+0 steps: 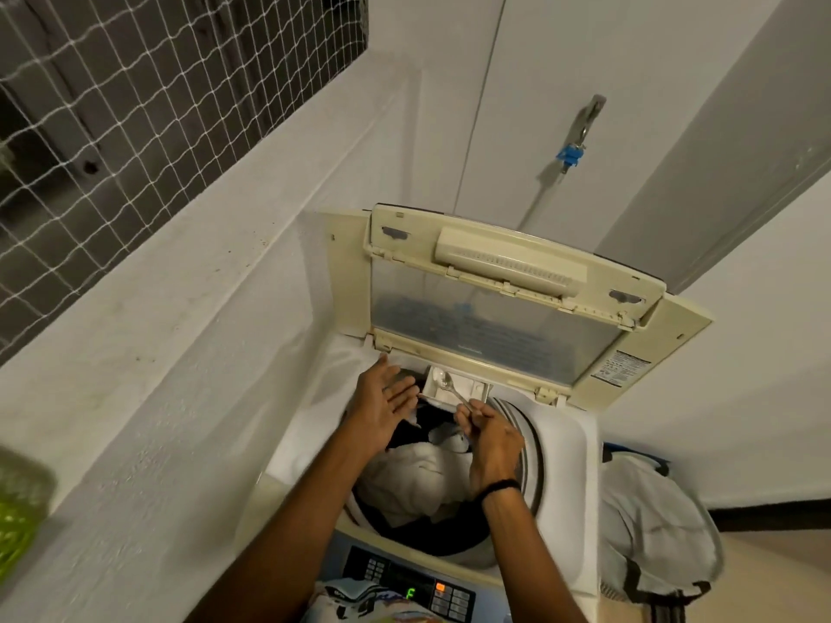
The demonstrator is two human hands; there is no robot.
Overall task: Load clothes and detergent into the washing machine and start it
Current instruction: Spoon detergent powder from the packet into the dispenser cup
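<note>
The top-loading washing machine (571, 447) stands with its lid (508, 303) folded up. White and dark clothes (418, 478) fill the drum. At the drum's far rim a small white detergent tray (438, 388) is pulled out. My right hand (490, 436) is shut on a metal spoon (452, 388), whose bowl lies over the tray. My left hand (384, 404) is flat and open, fingers together, just left of the tray. A detergent packet (359, 600) rests on the control panel (413, 582), which shows a lit green "F".
A white ledge (180, 353) runs along the left under a netted window (135, 96). A green object (18, 510) sits on the ledge at far left. A grey-white laundry bag (652, 528) stands right of the machine. A tap with a blue fitting (571, 152) is on the back wall.
</note>
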